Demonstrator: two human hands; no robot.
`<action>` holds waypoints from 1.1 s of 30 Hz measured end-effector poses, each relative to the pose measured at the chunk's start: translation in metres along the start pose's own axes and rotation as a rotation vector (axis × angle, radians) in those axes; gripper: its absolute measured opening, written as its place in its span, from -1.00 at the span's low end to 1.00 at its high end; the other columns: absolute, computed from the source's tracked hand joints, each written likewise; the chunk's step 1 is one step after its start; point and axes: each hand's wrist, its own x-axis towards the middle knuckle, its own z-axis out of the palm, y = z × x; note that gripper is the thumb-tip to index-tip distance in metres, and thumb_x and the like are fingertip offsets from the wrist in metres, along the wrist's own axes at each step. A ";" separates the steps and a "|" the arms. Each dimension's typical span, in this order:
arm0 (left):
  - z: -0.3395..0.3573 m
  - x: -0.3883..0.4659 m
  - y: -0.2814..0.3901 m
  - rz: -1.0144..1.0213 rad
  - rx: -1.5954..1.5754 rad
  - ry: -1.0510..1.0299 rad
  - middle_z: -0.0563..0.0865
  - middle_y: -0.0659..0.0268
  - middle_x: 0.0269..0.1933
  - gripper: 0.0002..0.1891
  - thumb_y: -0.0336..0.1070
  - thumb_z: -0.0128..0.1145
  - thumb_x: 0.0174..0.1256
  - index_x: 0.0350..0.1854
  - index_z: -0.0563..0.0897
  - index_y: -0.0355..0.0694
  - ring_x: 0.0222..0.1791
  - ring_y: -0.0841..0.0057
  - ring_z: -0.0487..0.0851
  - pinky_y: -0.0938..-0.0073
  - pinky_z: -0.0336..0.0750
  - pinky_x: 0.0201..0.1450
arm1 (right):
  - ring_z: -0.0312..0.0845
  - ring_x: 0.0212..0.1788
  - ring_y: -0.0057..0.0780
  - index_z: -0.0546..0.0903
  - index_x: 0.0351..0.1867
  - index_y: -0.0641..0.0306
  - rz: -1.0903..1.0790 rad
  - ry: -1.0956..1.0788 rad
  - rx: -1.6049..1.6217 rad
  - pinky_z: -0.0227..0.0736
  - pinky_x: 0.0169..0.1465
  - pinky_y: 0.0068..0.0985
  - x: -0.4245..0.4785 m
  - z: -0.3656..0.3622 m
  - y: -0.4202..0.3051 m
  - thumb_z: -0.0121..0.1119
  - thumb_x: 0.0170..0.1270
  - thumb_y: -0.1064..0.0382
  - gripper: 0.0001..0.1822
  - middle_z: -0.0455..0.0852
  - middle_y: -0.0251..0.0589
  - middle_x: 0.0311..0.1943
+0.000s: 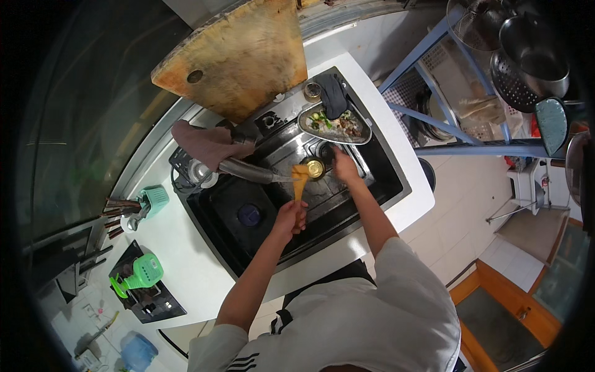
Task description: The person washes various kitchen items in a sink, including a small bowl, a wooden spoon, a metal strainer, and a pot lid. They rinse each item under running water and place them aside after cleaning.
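My left hand (292,217) grips the handle of a yellow-brown spatula-like utensil (300,179), with its broad head up under the faucet (246,169). Water runs from the spout onto that head. My right hand (346,167) reaches down into the black sink (320,200), its fingertips beside a dark round piece (325,151); whether they grip it is unclear. Between the hands lies a round brass-coloured piece (315,168). Beyond my right hand, a corner strainer basket (334,128) holds food scraps. A dark cloth (333,95) hangs over its edge.
A mauve cloth (209,144) drapes over the faucet. Behind the sink leans a wooden cutting board (241,60). Leftward stand a green utensil holder (155,200) and a green spray bottle (146,271) on a black cooktop (162,304). A blue-framed rack (465,151) is at right.
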 end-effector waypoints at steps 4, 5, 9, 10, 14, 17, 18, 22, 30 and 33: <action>0.005 -0.013 0.004 -0.040 0.008 -0.037 0.32 0.45 -0.57 -0.76 -0.17 -0.23 0.51 -0.09 0.44 -0.22 -0.68 0.70 0.24 0.62 0.21 -0.64 | 0.18 0.36 -0.11 0.33 0.31 -0.11 -0.077 -0.040 -0.560 0.25 0.23 0.00 0.034 0.035 0.017 -0.07 0.29 0.25 -0.48 0.24 -0.11 0.35; 0.005 -0.014 0.004 -0.035 -0.002 -0.054 0.32 0.45 -0.57 -0.74 -0.16 -0.25 0.52 -0.07 0.43 -0.23 -0.68 0.71 0.23 0.64 0.18 -0.66 | 0.09 0.40 -0.13 0.33 0.31 -0.14 -0.071 -0.135 -0.594 0.17 0.27 0.03 0.037 0.038 0.021 -0.08 0.29 0.25 -0.49 0.19 -0.15 0.37; 0.002 -0.021 0.003 -0.035 -0.035 -0.056 0.30 0.45 -0.58 -0.73 -0.15 -0.24 0.52 -0.05 0.43 -0.24 -0.69 0.72 0.22 0.65 0.17 -0.67 | -0.04 0.45 -0.19 0.43 0.23 -0.10 0.034 -0.345 -0.610 -0.01 0.33 0.13 0.035 0.050 0.034 -0.02 0.28 0.23 -0.55 0.19 -0.23 0.36; 0.003 -0.022 0.004 -0.035 -0.030 -0.061 0.30 0.46 -0.58 -0.73 -0.15 -0.23 0.52 -0.05 0.44 -0.24 -0.70 0.72 0.22 0.66 0.16 -0.67 | 0.11 0.38 -0.20 0.48 0.16 -0.04 0.042 -0.235 -0.607 0.12 0.30 0.05 0.036 0.054 0.040 0.04 0.24 0.24 -0.58 0.28 -0.21 0.30; 0.008 -0.026 0.010 -0.044 -0.007 -0.060 0.24 0.49 -0.59 -0.75 -0.17 -0.22 0.52 -0.07 0.45 -0.23 -0.69 0.72 0.17 0.65 0.10 -0.65 | 0.55 0.04 -0.21 0.59 0.00 0.08 -0.007 -0.256 -0.679 0.48 0.02 -0.24 0.038 0.055 0.053 0.13 0.14 0.30 -0.66 0.65 -0.26 -0.08; 0.009 -0.020 0.010 -0.030 0.015 -0.078 0.24 0.48 -0.59 -0.74 -0.16 -0.24 0.53 -0.06 0.44 -0.23 -0.68 0.72 0.18 0.65 0.11 -0.65 | 0.64 -0.20 -0.21 0.65 -0.17 0.15 0.094 -0.171 -0.510 0.55 -0.23 -0.35 0.025 0.049 0.049 0.22 0.00 0.36 -0.72 0.70 -0.24 -0.29; 0.008 -0.018 0.008 -0.019 0.023 -0.071 0.24 0.48 -0.59 -0.73 -0.15 -0.25 0.53 -0.07 0.44 -0.23 -0.68 0.72 0.18 0.65 0.12 -0.65 | 0.64 -0.22 -0.20 0.65 -0.22 0.18 0.110 -0.060 -0.303 0.54 -0.23 -0.35 0.018 0.044 0.043 0.22 -0.01 0.38 -0.75 0.69 -0.22 -0.29; 0.013 -0.014 0.011 0.005 0.097 -0.025 0.26 0.47 -0.60 -0.70 -0.11 -0.25 0.53 -0.07 0.45 -0.23 -0.69 0.71 0.17 0.64 0.13 -0.67 | 0.59 -0.32 -0.17 0.64 -0.37 0.26 0.024 0.345 0.485 0.50 -0.25 -0.35 -0.009 0.013 0.004 0.19 -0.03 0.43 -0.86 0.63 -0.18 -0.30; 0.028 -0.009 -0.001 0.056 0.193 0.102 0.36 0.41 -0.64 -0.73 -0.15 -0.26 0.51 -0.29 0.42 -0.20 -0.79 0.68 0.22 0.60 0.10 -0.77 | 0.53 -0.06 -0.08 0.69 -0.33 0.24 -0.428 0.388 0.374 0.43 0.00 -0.33 -0.107 -0.031 -0.132 0.31 0.00 0.31 -0.83 0.59 -0.08 -0.14; 0.032 -0.016 -0.005 0.090 0.260 0.112 0.35 0.39 -0.67 -0.72 -0.17 -0.25 0.50 -0.36 0.40 -0.19 -0.83 0.64 0.21 0.56 0.08 -0.81 | 0.51 -0.05 -0.06 0.67 -0.22 0.24 -0.357 0.422 0.458 0.42 0.04 -0.31 -0.091 -0.019 -0.115 0.28 0.03 0.34 -0.78 0.59 -0.08 -0.13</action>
